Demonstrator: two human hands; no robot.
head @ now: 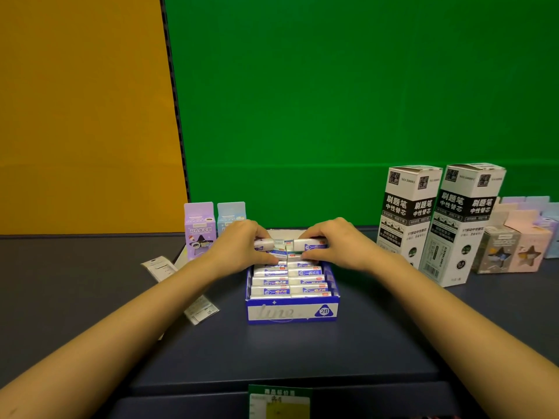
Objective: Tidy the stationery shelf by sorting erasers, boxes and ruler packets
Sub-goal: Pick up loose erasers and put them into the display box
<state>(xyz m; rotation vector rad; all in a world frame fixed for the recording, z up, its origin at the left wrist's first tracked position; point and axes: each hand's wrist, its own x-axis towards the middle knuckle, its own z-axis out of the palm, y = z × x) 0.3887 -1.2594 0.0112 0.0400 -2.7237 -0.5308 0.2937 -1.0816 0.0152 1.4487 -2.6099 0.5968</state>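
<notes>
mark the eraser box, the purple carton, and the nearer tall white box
eraser box point(284, 312), head view, front wall by the lettering
purple carton point(199, 229), head view, front face
nearer tall white box point(456, 225), head view, front face

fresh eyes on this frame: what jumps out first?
Both hands, left hand and right hand, meet mid-frame over the blue eraser box, each pinching an eraser at its far end. Two tall refill boxes stand to the right, against a green wall.
</notes>
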